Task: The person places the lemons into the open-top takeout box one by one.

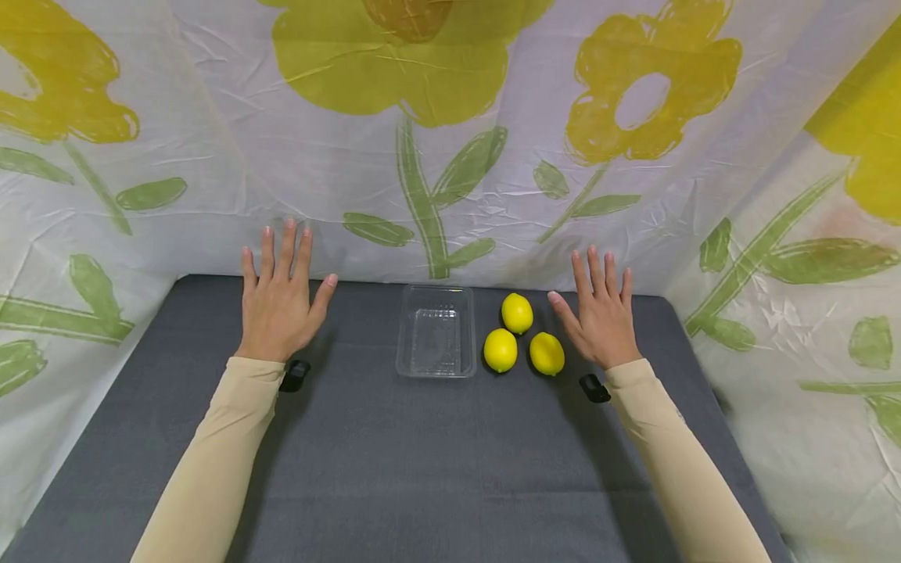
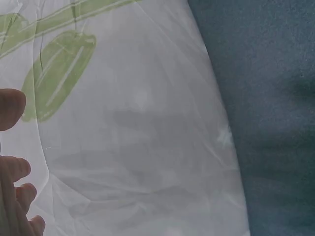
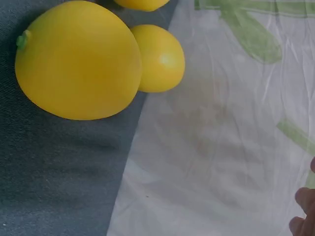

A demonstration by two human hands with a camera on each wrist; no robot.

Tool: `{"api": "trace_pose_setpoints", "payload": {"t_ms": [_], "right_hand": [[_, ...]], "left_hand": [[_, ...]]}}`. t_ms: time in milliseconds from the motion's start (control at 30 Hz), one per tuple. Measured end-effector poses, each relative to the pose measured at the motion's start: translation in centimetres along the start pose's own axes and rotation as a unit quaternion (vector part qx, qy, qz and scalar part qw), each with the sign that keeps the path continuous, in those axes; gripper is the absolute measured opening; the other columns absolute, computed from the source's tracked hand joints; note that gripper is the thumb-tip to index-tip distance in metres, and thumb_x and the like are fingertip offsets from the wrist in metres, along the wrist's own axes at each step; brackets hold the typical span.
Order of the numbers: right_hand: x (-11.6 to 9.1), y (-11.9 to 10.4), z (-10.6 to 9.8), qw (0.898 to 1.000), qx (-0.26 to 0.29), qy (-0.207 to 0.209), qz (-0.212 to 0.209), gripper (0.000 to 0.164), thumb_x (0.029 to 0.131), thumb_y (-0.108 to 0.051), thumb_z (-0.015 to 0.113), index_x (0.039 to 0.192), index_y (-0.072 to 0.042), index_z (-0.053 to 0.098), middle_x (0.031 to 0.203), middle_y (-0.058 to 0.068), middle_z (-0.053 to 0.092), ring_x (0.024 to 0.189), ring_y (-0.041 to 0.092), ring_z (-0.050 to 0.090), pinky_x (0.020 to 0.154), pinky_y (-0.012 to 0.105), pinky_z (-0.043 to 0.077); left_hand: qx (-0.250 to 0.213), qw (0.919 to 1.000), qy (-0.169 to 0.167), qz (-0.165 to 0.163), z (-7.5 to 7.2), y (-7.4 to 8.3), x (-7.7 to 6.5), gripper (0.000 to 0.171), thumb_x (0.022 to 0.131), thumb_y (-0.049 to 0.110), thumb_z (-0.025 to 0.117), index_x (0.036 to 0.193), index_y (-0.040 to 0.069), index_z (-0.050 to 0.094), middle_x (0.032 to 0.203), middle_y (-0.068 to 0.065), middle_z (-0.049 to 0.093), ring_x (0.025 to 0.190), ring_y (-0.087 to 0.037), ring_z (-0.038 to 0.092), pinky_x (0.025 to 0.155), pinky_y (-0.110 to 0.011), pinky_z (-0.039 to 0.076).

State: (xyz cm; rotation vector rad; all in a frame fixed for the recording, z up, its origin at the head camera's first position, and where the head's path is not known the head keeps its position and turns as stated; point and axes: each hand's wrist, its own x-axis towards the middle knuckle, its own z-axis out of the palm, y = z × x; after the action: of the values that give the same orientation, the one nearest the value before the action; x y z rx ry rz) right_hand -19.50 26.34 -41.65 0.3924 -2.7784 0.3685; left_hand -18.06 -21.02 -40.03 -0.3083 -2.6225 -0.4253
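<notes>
Three yellow lemons stand grouped on the dark grey cloth in the head view: a rear lemon (image 1: 517, 313), a left lemon (image 1: 500, 350) and a right lemon (image 1: 547, 354). Just left of them lies a clear plastic tray (image 1: 411, 336) with nothing in it. My left hand (image 1: 278, 301) is spread palm down, left of the tray and apart from it. To the right of the lemons, my right hand (image 1: 601, 313) is held the same way, fingers straight and holding nothing. In the right wrist view, the nearest lemon (image 3: 78, 61) looms large, its green stem end showing.
The grey cloth-covered table (image 1: 394, 469) ends at a white curtain (image 1: 281, 172) printed with yellow flowers, which also hangs along both sides. A small black device (image 1: 295, 376) sits at the left wrist, another black device (image 1: 594, 388) at the right.
</notes>
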Motion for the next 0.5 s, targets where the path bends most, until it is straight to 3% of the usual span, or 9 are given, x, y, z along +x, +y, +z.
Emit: {"api": "trace_pose_setpoints", "payload": {"t_ms": [233, 367, 500], "right_hand": [[-1.0, -0.1, 0.2, 0.999, 0.037, -0.007, -0.004, 0.077, 0.106, -0.054, 0.043, 0.163, -0.009, 0.019, 0.165, 0.023, 0.019, 0.154, 0.038, 0.007, 0.122, 0.059, -0.002], [-1.5, -0.5, 0.5, 0.998, 0.063, -0.003, -0.002, 0.073, 0.107, -0.048, 0.047, 0.16, -0.003, 0.028, 0.16, 0.027, 0.03, 0.151, 0.043, 0.019, 0.121, 0.06, 0.007], [-1.9, -1.0, 0.7, 0.996, 0.092, 0.005, -0.001, 0.069, 0.107, -0.042, 0.051, 0.157, 0.002, 0.033, 0.155, 0.028, 0.037, 0.145, 0.046, 0.029, 0.121, 0.06, 0.013]], "left_hand": [[-0.033, 0.9994, -0.004, -0.002, 0.6, 0.0, -0.7, 0.074, 0.108, 0.048, 0.043, 0.163, 0.007, 0.015, 0.169, -0.015, 0.007, 0.154, -0.039, 0.002, 0.121, -0.06, 0.0], [-0.081, 0.9965, -0.019, -0.009, 1.4, 0.3, -1.6, 0.076, 0.108, 0.047, 0.044, 0.163, 0.005, 0.013, 0.168, -0.02, 0.012, 0.154, -0.041, 0.006, 0.122, -0.058, 0.002], [-0.14, 0.9886, -0.051, -0.021, 2.9, 0.8, -2.8, 0.079, 0.107, 0.048, 0.045, 0.163, 0.005, 0.011, 0.167, -0.021, 0.013, 0.154, -0.039, 0.006, 0.123, -0.055, 0.005]]}}
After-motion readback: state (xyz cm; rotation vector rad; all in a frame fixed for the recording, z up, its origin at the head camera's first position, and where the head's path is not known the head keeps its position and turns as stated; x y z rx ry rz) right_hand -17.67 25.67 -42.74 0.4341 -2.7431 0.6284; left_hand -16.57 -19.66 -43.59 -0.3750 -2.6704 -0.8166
